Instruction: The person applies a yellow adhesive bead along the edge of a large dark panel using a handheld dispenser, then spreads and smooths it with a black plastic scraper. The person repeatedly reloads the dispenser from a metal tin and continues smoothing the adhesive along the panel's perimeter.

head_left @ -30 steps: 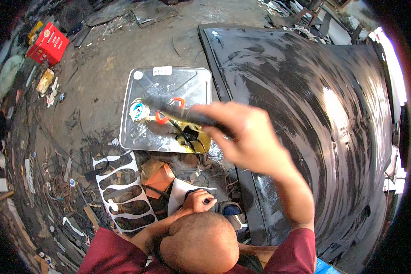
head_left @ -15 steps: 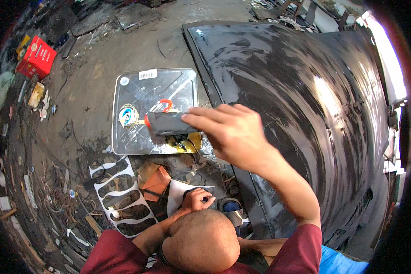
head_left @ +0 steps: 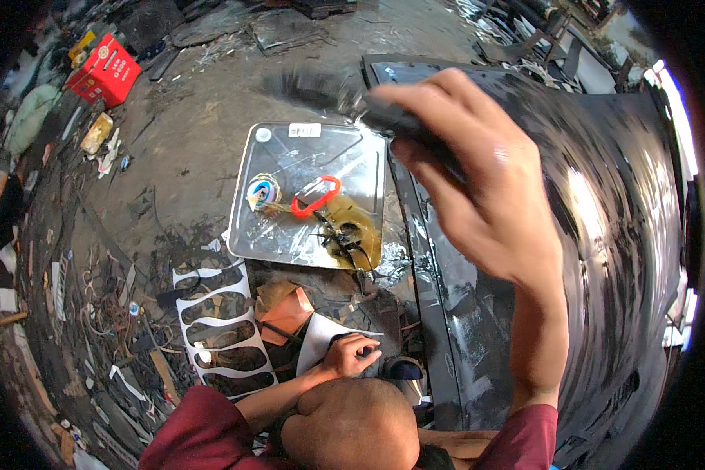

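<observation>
My right hand [head_left: 486,172] is raised above the near edge of a large black sheet [head_left: 540,258] with wet-looking streaks. Its fingers are closed round a wide dark brush [head_left: 392,117], whose far end is smeared by motion over the ground. Below and to the left of it stands a square metal can [head_left: 270,235] with a red oval ring [head_left: 319,196] on top. Yellow-brown liquid [head_left: 368,235] and black strands lie at the can's right corner. Down by my body, my left hand [head_left: 352,356] is curled near a white sheet [head_left: 317,337]; what its fingers close on is hidden.
A white sheet with cut-out holes [head_left: 227,329] lies left of my left arm, beside an orange-brown piece [head_left: 286,309]. A red box [head_left: 106,72] stands at the far left. Scraps and strips [head_left: 110,313] litter the ground; more debris [head_left: 548,47] is piled behind the black sheet.
My right hand has swung the brush up and right, from over the can to the black sheet's edge. My left hand stays in about the same place. The view has shifted slightly.
</observation>
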`<state>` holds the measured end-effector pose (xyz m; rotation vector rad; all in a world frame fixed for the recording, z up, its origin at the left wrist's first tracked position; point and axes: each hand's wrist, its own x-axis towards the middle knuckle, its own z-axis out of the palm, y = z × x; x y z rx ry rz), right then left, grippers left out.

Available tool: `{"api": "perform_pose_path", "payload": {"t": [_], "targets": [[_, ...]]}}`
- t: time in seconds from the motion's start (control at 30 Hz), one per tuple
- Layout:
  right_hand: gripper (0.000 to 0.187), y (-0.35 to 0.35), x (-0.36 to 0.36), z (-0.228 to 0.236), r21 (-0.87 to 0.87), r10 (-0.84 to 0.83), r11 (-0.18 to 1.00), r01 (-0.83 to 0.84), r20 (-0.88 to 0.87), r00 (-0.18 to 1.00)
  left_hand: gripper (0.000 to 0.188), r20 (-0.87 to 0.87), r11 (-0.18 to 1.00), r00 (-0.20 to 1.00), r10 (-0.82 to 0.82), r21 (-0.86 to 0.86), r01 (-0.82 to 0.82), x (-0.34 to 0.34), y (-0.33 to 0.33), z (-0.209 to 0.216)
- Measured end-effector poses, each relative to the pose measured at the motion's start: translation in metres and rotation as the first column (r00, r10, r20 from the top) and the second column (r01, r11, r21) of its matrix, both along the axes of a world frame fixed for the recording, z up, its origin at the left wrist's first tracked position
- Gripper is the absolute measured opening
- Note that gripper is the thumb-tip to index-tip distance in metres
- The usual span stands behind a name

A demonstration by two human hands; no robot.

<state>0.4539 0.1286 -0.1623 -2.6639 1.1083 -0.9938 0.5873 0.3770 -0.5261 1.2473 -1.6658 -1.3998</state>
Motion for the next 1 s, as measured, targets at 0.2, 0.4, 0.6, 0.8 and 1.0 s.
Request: {"api": "perform_pose_path", "payload": {"t": [0.2, 0.4, 0.6, 0.8, 1.0], "targets": [[0.033, -0.042, 0.011, -0.080, -0.052, -0.105, 0.994, 0.098, -0.153, 0.983, 0.034, -0.007, 0.763, 0.956, 0.294, -0.601, -0.240, 0.068, -0.064, 0.110], [0.019, -0.087, 0.056, -0.138, -0.189, -0.121, 0.980, 0.059, -0.335, 0.934, 0.028, 0.206, 0.563, 0.718, 0.665, -0.770, -0.301, 0.151, -0.195, 0.194], [0.044, -0.064, 0.054, -0.081, 0.416, 0.092, 0.893, 0.169, -0.538, 0.838, 0.028, 0.445, 0.732, 0.720, 0.532, -0.669, -0.128, 0.169, -0.212, 0.194], [0.057, -0.016, -0.054, -0.045, 0.065, -0.041, 0.997, 0.045, -0.073, 0.996, 0.052, 0.325, 0.792, 0.764, 0.557, -0.482, -0.373, 0.174, -0.218, 0.190], [0.057, 0.053, -0.156, -0.043, 0.179, -0.204, 0.945, 0.275, -0.337, 0.919, 0.061, 0.218, 0.693, 0.776, 0.592, -0.630, -0.351, 0.159, -0.220, 0.183]]}}
